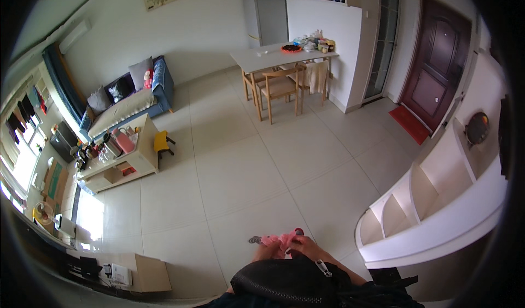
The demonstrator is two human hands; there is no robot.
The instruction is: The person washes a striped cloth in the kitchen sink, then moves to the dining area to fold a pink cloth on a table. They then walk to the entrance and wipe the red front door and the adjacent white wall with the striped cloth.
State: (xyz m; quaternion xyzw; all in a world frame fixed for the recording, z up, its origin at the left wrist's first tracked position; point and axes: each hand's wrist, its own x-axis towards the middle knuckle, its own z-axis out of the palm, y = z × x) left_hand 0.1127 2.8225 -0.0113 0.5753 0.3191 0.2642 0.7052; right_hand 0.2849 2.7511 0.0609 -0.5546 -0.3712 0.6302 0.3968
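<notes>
Both of my hands are together low in front of my body. Crumpled pink thin material [284, 241], either a plastic bag or a cloth, is gathered between them. My left hand [267, 250] grips its left side, partly hidden behind a black mesh bag or pouch [279, 281] with a zip pull on my front. On the right side, my right hand [307, 247] pinches the same material with bent fingers. A grey ribbed tip [255, 240] shows left of the pink material, and a dark red rounded piece [299, 231] shows above it; what they belong to is unclear.
White curved shelves [393, 213] stand close on my right. Ahead are a dining table [262, 60] and wooden chairs [281, 86]. To the left are a laden coffee table [143, 144], a yellow stool [161, 141] and a sofa [127, 107]. A low cabinet [149, 273] is at lower left.
</notes>
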